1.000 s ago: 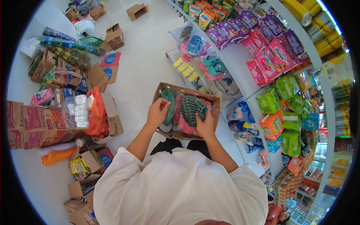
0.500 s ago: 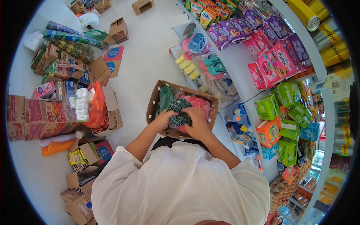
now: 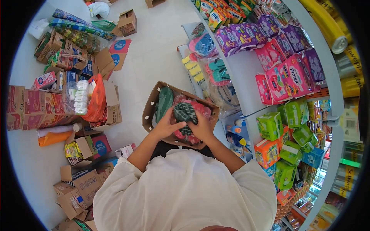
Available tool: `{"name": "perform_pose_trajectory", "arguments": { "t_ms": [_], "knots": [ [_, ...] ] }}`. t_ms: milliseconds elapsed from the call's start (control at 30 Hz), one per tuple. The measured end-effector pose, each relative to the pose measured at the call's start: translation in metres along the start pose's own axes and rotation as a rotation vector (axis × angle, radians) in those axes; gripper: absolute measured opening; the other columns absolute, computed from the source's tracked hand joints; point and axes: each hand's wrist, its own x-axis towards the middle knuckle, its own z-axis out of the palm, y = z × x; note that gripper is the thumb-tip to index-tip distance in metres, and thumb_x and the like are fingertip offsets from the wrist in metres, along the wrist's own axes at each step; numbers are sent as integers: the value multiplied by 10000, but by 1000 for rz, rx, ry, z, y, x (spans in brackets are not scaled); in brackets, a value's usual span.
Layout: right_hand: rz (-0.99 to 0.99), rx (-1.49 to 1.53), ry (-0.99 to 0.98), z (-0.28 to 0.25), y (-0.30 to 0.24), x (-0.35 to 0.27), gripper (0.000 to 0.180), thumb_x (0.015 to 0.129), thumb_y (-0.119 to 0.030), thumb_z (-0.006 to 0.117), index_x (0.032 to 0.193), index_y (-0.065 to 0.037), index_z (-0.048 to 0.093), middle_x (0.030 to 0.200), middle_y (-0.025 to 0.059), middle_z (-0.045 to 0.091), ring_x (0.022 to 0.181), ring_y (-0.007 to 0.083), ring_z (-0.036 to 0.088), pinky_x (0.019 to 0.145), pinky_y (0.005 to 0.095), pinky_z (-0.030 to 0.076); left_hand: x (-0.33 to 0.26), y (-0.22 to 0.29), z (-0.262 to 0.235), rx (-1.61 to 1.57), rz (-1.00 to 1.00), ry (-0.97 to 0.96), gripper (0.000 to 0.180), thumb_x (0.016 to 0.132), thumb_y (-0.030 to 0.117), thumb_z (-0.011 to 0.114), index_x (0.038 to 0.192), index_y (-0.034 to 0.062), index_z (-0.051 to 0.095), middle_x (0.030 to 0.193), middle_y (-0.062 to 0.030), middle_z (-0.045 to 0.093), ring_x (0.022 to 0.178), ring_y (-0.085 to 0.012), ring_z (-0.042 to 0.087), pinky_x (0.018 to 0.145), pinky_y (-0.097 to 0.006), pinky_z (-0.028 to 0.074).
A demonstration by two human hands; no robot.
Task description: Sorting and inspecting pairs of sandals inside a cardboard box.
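A dark green checked packet is gripped between both hands over an open cardboard box on the shop floor.

The left hand is closed on the packet's near-left side and the right hand is wrapped round its right side, so the packet is held just above the red packets still lying in the box, beside a green bundle against the left wall. The packet looks soft and slippery, so it could be dropped back among the others if the grip is loosened. The box stands just beside the shelf edge, where hanging goods could be knocked by a lifted elbow.
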Motion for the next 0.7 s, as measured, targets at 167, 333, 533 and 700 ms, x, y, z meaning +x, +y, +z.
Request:
{"name": "perform_pose_trajectory", "arguments": {
  "t_ms": [167,333,533,700],
  "knots": [
    [-99,-333,-490,4,7,30,350,867,-274,704,1104,-21,656,930,197,683,914,355,674,808,420,516,22,-14,-28,75,-127,187,494,815,214,809,1176,-20,565,967,-69,676,898,-130,634,802,-284,522],
    [70,-621,-36,-13,68,115,387,871,-337,679,1114,-37,650,991,203,687,931,364,670,806,458,525,40,-16,-65,507,-100,184,672,749,362,831,1213,-29,543,964,-153,694,901,-249,680,817,-352,533],
    [277,-1237,116,-36,109,205,529,826,-346,687,1278,-86,597,1533,171,384,1337,416,428,1048,533,401,43,3,-64,700,-68,168,696,755,521,794,1145,-5,560,1062,-249,654,1037,-420,627,888,-468,494],
    [365,-1445,43,-28,123,228,701,822,-339,650,1463,-128,460,1643,138,190,1466,429,241,1123,553,316,36,-31,-78,653,91,124,591,874,509,676,1148,-4,571,1048,-260,644,1002,-441,616,880,-489,483]
  ]
}}
